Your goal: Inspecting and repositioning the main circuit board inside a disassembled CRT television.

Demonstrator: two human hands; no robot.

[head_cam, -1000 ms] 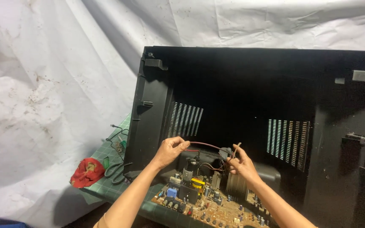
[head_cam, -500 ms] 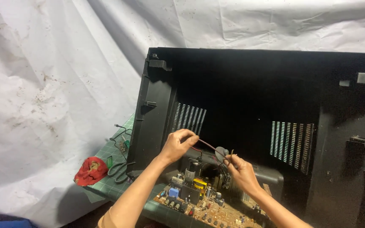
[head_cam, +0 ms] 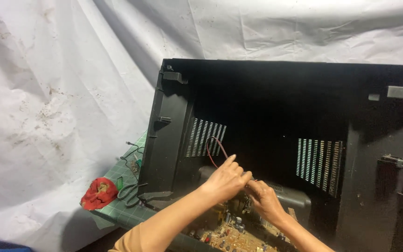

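Inside boxy black casing (head_cam: 276, 107), thin red wire (head_cam: 212, 151)

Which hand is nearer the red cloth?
Left. The left hand is over the circuit board, right of the red cloth; the right hand lies farther right, beside it.

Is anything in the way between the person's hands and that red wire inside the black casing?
Nothing visible. The left hand already pinches the red wire, which loops up before the vent slots. The right hand meets it just beside, above the circuit board.
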